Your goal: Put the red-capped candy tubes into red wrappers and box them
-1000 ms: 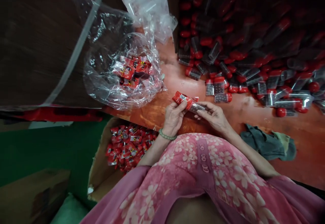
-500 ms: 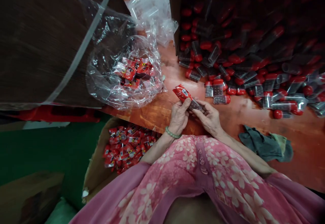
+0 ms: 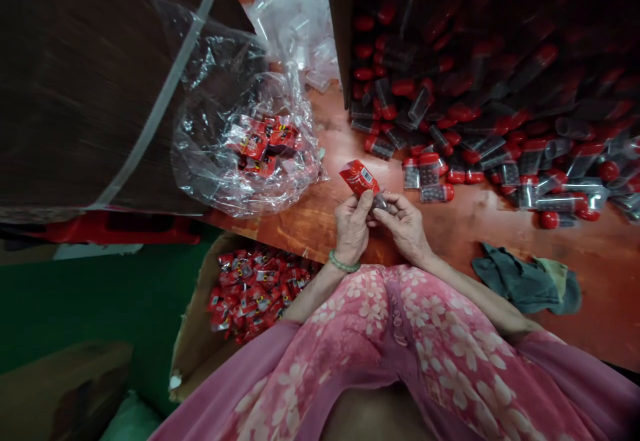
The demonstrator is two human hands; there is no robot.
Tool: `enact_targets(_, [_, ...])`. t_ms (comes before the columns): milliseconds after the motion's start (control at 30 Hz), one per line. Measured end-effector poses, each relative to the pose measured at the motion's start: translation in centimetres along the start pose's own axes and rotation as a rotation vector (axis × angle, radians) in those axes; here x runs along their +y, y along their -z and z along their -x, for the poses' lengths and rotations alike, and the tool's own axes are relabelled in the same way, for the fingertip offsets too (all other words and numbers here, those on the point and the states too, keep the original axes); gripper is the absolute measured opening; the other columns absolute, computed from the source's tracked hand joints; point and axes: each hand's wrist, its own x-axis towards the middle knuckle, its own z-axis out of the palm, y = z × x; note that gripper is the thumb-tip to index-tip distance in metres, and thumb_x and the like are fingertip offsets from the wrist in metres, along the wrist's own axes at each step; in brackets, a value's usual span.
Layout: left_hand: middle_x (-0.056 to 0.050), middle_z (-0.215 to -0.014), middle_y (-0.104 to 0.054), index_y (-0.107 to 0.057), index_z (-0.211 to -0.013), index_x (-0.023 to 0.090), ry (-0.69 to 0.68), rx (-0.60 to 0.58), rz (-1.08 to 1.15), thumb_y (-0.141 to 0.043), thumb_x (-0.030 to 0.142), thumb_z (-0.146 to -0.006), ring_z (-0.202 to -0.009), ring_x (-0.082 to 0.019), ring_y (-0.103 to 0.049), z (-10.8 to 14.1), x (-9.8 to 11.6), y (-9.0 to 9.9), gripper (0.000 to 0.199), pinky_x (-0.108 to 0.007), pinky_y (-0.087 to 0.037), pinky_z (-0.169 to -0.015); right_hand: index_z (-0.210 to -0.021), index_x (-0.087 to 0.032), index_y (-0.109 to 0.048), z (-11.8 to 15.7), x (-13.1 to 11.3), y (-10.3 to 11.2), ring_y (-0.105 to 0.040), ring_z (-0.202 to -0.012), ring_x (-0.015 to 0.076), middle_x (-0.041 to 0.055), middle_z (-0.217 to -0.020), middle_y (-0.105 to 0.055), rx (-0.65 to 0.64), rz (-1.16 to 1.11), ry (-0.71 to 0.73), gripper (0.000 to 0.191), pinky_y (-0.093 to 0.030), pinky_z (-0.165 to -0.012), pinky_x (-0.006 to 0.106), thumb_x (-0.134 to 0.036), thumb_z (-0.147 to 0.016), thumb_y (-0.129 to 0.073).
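Observation:
Over the table's front edge, a small red packet [image 3: 359, 178] with a barcode label is held between my two hands. My left hand [image 3: 353, 228], with a green bead bracelet at its wrist, is closed on the packet with the thumb on top. My right hand [image 3: 405, 228] pinches the clear, dark-filled lower end. Fingers partly hide that end, so its exact shape is unclear. To the right of the packet lie filled clear tubes [image 3: 436, 193] with red caps.
Many red-capped tubes [image 3: 530, 191] spread from a dark box. A clear plastic bag [image 3: 210, 168] holds red packets; clear empty tubes [image 3: 285, 8] lie behind it. A carton [image 3: 187, 341] of red packets stands below left. A dark cloth [image 3: 517, 278] rests on the table [image 3: 480, 228].
The red packet has turned so its barcode face shows more squarely. My right hand has shifted slightly left, its fingers closer around the lower end. Both hands still hold it.

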Motion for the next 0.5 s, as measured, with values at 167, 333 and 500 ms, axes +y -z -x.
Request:
enact_targets(167, [-0.01,-0.094,-0.081,-0.078,-0.093,0.016,-0.007,-0.059,0.034,-0.089,0.061,-0.059,-0.066,-0.015,-0.072,-0.3,0.7,0.5,0.058,-0.02,-0.048,-0.051,-0.106,-0.024,-0.065,-0.4,-0.1,0.0,-0.074,-0.074,0.0143,-0.0003,-0.092,-0.076,-0.062,0.022,-0.012,0.05,-0.066,-0.078,0.033,-0.05,-0.07,-0.088])
enact_targets(333, [-0.009,-0.096,-0.081,-0.078,-0.09,0.017,-0.071,-0.115,0.111,-0.091,0.053,-0.063,-0.097,-0.023,-0.077,-0.6,1.7,1.0,0.047,-0.029,-0.061,-0.085,-0.108,-0.023,-0.066,-0.7,0.4,0.5,-0.073,-0.076,0.0144,0.0004,-0.092,-0.076,-0.148,0.141,0.086,0.043,-0.063,-0.077,0.032,-0.05,-0.078,-0.081])
enact_targets(500, [-0.008,-0.09,-0.081,-0.079,-0.086,0.016,-0.022,-0.134,0.118,-0.094,0.048,-0.059,-0.104,-0.026,-0.076,-0.3,1.1,0.6,0.045,-0.038,-0.058,-0.099,-0.112,-0.024,-0.07,-0.5,1.1,1.2,-0.072,-0.092,0.0194,0.0042,-0.104,-0.076,-0.033,0.452,0.385,0.032,-0.06,-0.09,0.036,-0.041,-0.085,-0.075])
